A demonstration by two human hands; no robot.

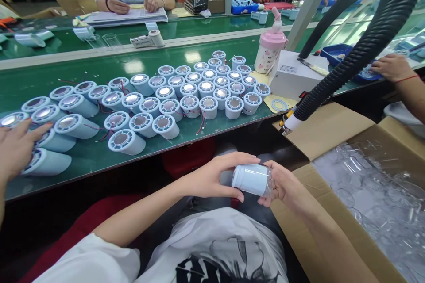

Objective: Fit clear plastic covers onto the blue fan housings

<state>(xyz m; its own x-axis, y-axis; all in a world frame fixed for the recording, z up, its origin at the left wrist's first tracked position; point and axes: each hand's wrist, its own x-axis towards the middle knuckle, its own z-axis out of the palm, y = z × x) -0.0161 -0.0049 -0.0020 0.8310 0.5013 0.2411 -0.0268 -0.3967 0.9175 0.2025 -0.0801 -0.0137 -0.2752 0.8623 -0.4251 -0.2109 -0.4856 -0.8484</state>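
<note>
Stretching away from me is the long, glossy green bench (pixel 96 163), with an open box (pixel 335 128) of matte brown cardboard beside it, full of see-through, rounded plastic pieces (pixel 355 163), and a ribbed black hose (pixel 352 66) arching over. In front of the bench edge, the right hand (pixel 283 181) has its fingers closed round one end of a smooth pale-blue cylinder (pixel 250 178), while the left hand (pixel 207 177) curves in a wide C about the other; whether it grips, I can't tell. Smallest is the clear, shiny shell (pixel 268 181) jutting past the cylinder's right end.
</note>
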